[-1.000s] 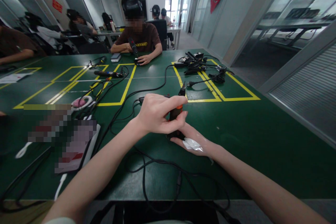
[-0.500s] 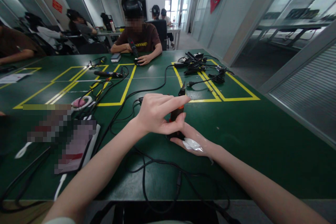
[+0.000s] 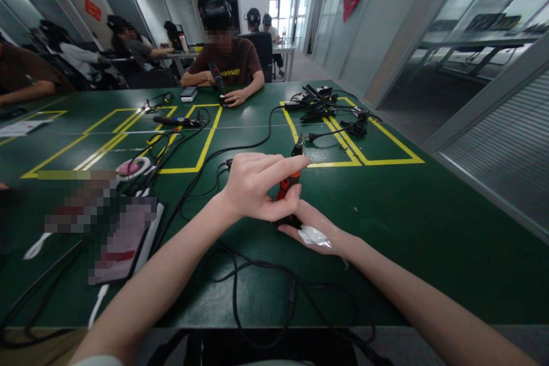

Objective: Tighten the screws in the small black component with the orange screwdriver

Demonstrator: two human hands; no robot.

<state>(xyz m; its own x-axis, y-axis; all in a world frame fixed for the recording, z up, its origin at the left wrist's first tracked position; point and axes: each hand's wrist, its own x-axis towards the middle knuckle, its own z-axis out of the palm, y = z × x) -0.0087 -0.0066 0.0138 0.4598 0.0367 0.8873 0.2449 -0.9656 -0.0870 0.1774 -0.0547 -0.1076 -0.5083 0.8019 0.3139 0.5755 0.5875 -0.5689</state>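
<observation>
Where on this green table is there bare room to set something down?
The widest free patch of green table lies beyond the right forearm, bordered by yellow tape and its right edge, with one small speck. Crowded: left of the left forearm, blurred devices and white leads; between the forearms, looped cable; across the tape's far side, a black cable pile.

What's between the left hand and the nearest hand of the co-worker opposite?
Head view: a black cable crosses the green table between the left hand and the co-worker's hand, with a thin pale line beyond.
</observation>
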